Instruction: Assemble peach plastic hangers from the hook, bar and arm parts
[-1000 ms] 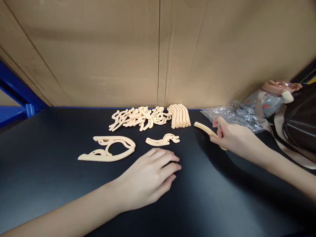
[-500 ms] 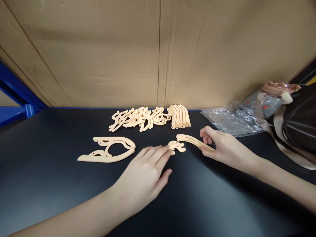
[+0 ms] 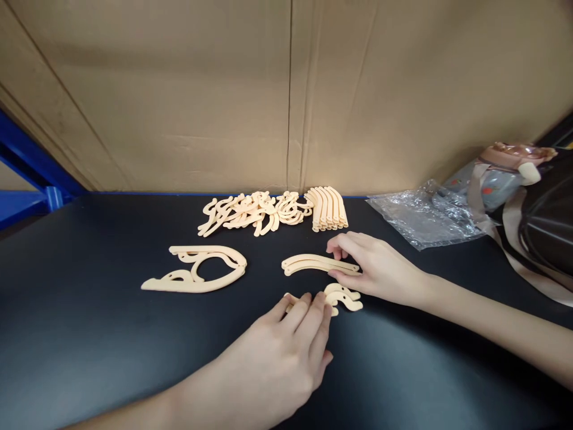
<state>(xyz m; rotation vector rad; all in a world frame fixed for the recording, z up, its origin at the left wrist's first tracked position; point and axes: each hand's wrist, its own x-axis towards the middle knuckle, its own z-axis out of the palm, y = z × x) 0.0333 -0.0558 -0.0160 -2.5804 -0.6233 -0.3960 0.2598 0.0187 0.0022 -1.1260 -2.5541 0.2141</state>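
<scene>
My right hand (image 3: 376, 263) is closed around the right end of a pair of cream curved hanger arms (image 3: 308, 261), with thumb in front and fingers behind. Nearer to me, my left hand (image 3: 295, 340) lies palm down with its fingers stretched out. Its fingertips rest on small S-shaped cream hanger pieces (image 3: 344, 295), partly hiding them. To the left lies a folded cream hanger (image 3: 192, 288), its arms joined at the right end in a rounded bend.
At the back of the black table (image 3: 89, 334) lie a heap of small curved pieces (image 3: 250, 212) and neat rows of curved arms (image 3: 329, 208). A clear plastic bag (image 3: 416, 215), a strapped bottle (image 3: 501, 179) and a dark bag (image 3: 546, 239) stand at the right. Cardboard (image 3: 201, 89) forms the back wall.
My right hand has moved left with the curved hanger arms, which now lie behind the small pieces. My left hand has slid toward me and to the right, the small pieces with it.
</scene>
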